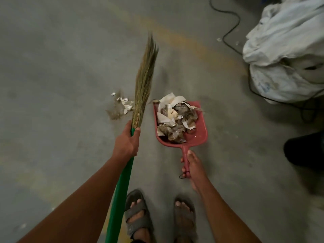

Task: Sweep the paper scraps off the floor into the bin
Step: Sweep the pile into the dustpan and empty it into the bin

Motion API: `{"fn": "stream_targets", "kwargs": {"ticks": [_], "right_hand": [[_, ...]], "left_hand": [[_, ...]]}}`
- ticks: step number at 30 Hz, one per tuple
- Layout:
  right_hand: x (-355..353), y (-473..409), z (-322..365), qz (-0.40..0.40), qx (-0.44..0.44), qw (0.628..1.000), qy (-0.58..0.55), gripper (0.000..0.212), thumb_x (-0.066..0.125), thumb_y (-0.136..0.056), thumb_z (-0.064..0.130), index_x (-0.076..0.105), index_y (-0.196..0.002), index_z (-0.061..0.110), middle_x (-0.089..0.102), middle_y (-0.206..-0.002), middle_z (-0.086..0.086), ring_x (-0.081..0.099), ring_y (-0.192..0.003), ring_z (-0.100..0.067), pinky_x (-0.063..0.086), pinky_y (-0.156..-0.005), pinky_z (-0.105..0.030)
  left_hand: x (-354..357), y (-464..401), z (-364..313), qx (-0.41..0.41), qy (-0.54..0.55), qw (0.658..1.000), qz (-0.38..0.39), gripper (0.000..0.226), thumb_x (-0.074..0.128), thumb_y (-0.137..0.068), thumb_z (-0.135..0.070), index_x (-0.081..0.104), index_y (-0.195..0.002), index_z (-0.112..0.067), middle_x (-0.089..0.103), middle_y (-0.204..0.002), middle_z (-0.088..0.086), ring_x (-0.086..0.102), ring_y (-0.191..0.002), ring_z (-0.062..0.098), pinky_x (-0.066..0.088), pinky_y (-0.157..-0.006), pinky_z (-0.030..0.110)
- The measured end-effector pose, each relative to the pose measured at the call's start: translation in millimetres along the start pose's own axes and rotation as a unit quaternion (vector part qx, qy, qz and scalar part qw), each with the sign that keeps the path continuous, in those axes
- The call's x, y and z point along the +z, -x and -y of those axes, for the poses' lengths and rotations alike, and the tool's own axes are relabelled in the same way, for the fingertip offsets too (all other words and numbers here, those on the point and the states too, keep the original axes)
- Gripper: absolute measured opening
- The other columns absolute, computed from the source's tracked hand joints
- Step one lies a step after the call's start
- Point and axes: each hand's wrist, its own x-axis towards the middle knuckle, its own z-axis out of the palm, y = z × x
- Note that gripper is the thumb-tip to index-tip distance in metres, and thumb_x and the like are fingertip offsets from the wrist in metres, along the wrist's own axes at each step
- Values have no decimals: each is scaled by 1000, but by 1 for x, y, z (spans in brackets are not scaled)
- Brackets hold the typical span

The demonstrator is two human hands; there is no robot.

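My left hand grips the green handle of a grass broom, whose bristles point forward above the floor. My right hand grips the handle of a red dustpan heaped with paper scraps and crumpled wrappers. A small cluster of white scraps and dust lies on the grey floor just left of the broom's bristles. The dustpan sits to the right of the broom, apart from that cluster.
A big white sack slumps at the upper right, with a black cable snaking past it. A dark object stands at the right edge. My sandalled feet are at the bottom. A few scraps lie near the cable.
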Motion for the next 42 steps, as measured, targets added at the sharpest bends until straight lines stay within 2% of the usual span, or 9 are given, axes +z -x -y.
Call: {"fn": "stream_targets", "kwargs": {"ticks": [6, 9, 14, 19, 27, 36, 42], "right_hand": [[-71, 11, -6, -31, -4, 995, -99, 27, 40, -114, 34, 57, -103, 17, 60, -83, 0, 47, -51, -11, 38, -43, -22], [-114, 11, -17, -50, -6, 990, -132, 25, 39, -114, 34, 57, -104, 19, 60, -85, 0, 47, -53, -11, 38, -42, -21], [-205, 17, -32, -73, -7, 986, -149, 25, 40, -114, 36, 57, -102, 20, 61, -83, 2, 48, -54, -11, 39, -43, -22], [-316, 33, -36, -107, -5, 982, -153, 27, 42, -113, 37, 59, -105, 18, 63, -83, 1, 49, -53, -11, 39, -40, -22], [-465, 68, -17, -148, -19, 970, -190, 29, 41, -114, 36, 58, -109, 14, 62, -82, 0, 48, -49, -12, 36, -39, -21], [-580, 92, 2, -258, -29, 946, -196, 25, 46, -112, 36, 62, -106, 18, 60, -80, 0, 40, -42, -10, 28, -41, -19], [-638, 91, 11, -307, 4, 943, -127, 25, 52, -107, 46, 69, -101, 29, 66, -83, -1, 45, -48, -11, 34, -43, -22]], "left_hand": [[66, 31, -35, 31, -48, 997, 46, 60, 47, -110, -46, 25, -165, -36, 66, -88, 10, 65, -63, 23, 57, -52, 34], [109, 45, -51, 40, -89, 994, 57, 60, 46, -110, -47, 25, -165, -37, 67, -91, 9, 67, -63, 23, 61, -55, 36], [195, 84, -77, 51, -102, 991, 73, 59, 48, -110, -45, 27, -165, -36, 67, -95, 11, 64, -61, 22, 59, -52, 35], [300, 130, -104, 48, -96, 990, 93, 56, 48, -111, -43, 29, -163, -36, 66, -84, 11, 63, -61, 23, 58, -52, 34], [433, 198, -147, 61, -141, 978, 139, 59, 48, -110, -45, 28, -164, -34, 68, -92, 10, 67, -64, 24, 56, -49, 32], [502, 238, -188, 84, -194, 961, 175, 59, 48, -111, -42, 29, -164, -27, 68, -91, 13, 66, -65, 24, 53, -47, 28], [523, 243, -198, 79, -207, 960, 172, 57, 48, -110, -41, 32, -163, -24, 68, -92, 13, 68, -65, 25, 55, -49, 30]]}}
